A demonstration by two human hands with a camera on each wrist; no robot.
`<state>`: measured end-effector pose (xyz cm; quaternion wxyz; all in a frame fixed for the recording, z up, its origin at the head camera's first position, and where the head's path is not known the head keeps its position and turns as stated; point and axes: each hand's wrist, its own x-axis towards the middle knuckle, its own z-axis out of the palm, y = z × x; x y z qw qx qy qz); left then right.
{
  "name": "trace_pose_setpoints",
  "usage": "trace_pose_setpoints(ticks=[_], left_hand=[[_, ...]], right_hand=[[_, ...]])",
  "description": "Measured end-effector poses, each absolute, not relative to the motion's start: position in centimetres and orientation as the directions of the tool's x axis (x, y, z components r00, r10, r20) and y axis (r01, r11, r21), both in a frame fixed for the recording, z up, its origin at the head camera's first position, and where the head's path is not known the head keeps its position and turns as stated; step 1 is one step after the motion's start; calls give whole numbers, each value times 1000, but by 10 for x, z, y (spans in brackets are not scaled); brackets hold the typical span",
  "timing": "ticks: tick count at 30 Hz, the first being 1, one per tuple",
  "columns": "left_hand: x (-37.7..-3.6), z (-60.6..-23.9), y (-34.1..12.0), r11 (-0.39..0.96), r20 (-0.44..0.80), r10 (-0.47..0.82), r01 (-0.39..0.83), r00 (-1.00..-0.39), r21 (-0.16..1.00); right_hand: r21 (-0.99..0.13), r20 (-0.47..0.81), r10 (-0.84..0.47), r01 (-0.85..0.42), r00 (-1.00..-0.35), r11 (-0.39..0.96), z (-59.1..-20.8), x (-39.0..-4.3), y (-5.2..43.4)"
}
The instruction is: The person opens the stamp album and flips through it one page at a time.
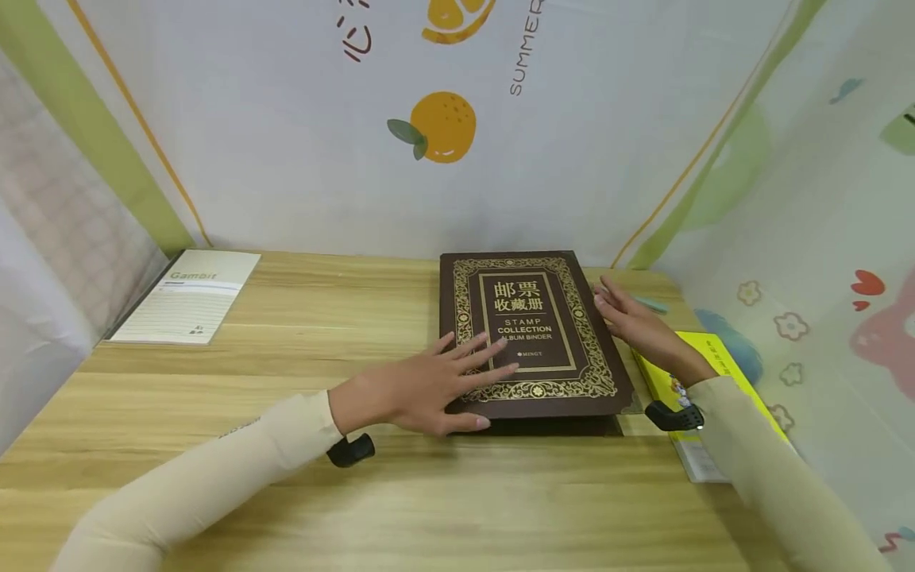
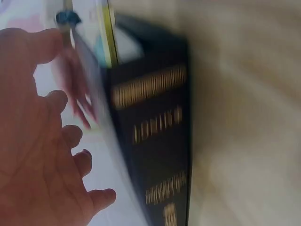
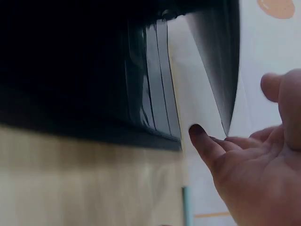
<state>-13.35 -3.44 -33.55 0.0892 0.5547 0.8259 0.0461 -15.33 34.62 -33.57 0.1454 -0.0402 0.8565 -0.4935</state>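
A dark brown stamp album (image 1: 525, 306) with gold lettering and an ornate gold border lies on the wooden table. Its front cover stands slightly raised at the right, and the right wrist view shows a gap between cover and dark inner leaves (image 3: 157, 75). My left hand (image 1: 436, 385) reaches over the cover's lower left, fingers spread and straight. In the left wrist view its palm is beside the album's spine (image 2: 150, 117). At the cover's right edge is my right hand (image 1: 639, 326), its extended fingers (image 3: 240, 142) right at that edge and the thumb apart.
A yellow book (image 1: 715, 357) lies right of the album, partly under my right forearm. Behind my right hand is a small pale green object (image 1: 652, 304). A cream notebook (image 1: 189, 298) rests at the far left. Printed white cloth (image 1: 322, 159) hangs behind the table.
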Motion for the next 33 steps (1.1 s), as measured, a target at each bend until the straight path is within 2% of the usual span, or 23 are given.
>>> trace_pose_setpoints(ticks=[5, 10, 17, 23, 33], left_hand=[[-121, -340, -29, 332, -150, 937, 937, -315, 109], [-116, -341, -30, 317, -142, 939, 948, -312, 18], [-115, -340, -31, 319, -109, 943, 947, -315, 24], [-115, -341, -38, 319, -40, 947, 947, -318, 47], [-109, -345, -45, 319, 58, 944, 944, -325, 90]], right_hand=[[-922, -262, -237, 171, -935, 347, -342, -151, 337], [-968, -238, -287, 204, -928, 144, -346, -152, 333], [-951, -259, -273, 294, -927, -98, -326, -153, 330], [-956, -234, -288, 275, -929, -108, -294, -159, 320], [-971, -225, -250, 237, -942, -19, -244, -162, 297]])
